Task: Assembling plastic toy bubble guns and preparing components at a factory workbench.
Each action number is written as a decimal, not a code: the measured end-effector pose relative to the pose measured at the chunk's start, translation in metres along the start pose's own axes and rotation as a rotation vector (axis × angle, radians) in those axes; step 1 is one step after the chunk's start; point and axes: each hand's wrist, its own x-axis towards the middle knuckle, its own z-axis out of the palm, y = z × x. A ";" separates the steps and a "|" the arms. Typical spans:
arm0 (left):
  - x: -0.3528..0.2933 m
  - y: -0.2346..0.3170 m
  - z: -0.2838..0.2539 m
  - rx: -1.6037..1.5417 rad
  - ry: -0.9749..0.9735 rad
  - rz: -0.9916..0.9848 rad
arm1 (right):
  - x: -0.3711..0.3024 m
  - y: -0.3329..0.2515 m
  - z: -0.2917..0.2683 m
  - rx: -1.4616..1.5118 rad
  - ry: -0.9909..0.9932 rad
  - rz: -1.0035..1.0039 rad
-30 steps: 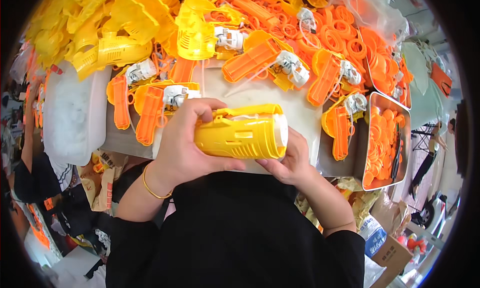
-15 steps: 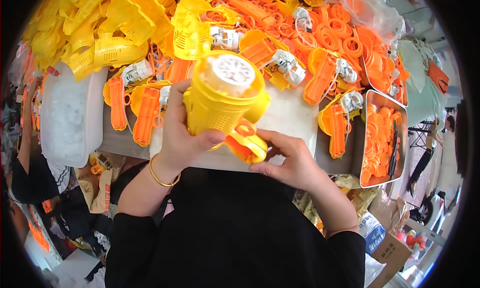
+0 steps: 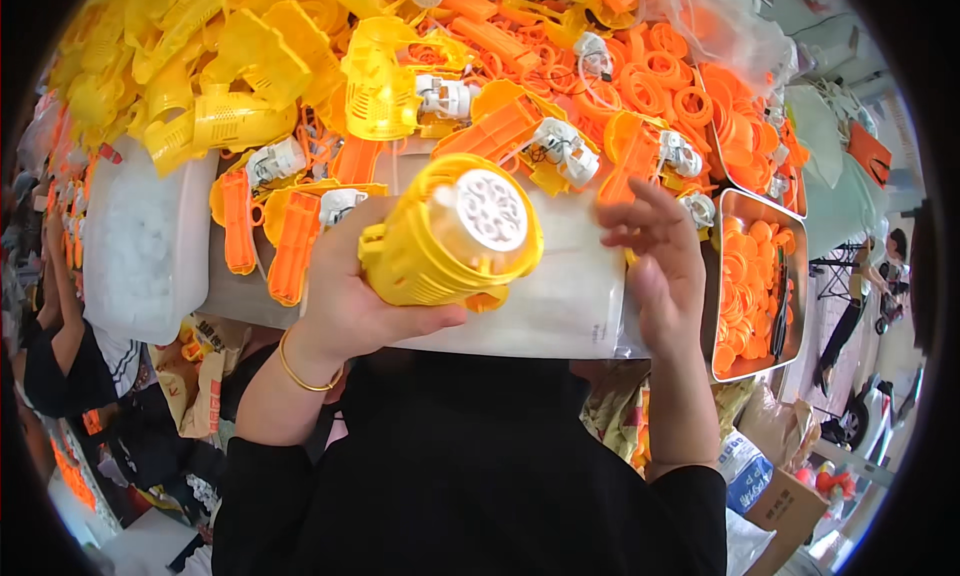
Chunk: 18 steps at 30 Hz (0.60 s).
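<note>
My left hand is closed around a yellow plastic housing, a round body with slots in its side. Its end carries a white disc with a pattern of holes, facing up and to the right. The thumb presses along the lower side of the housing, and its handle is mostly hidden. To the right, apart from the housing, my right hand is raised with bent, spread fingers and nothing visible in it. Just beyond those fingers lie orange-and-yellow half shells with white motor units.
Yellow shells are heaped at the far left above a translucent tub. Half-assembled shells line the table behind a pale mat. On the right, a metal tray holds orange discs and a dark tool. Another person's arm shows at far left.
My right hand has let go of the housing's handle and moved right and upward. The housing has turned in my left hand, its white disc now tipped toward the right.
</note>
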 end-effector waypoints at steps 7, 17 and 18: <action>-0.003 -0.004 0.013 -0.126 -0.037 -0.011 | 0.011 -0.021 0.025 -0.480 -0.451 -0.209; -0.003 -0.011 0.011 -0.215 -0.149 -0.073 | 0.012 -0.005 0.030 -0.449 -0.519 -0.316; -0.003 -0.012 0.012 -0.216 -0.148 -0.073 | 0.011 -0.003 0.029 -0.449 -0.521 -0.316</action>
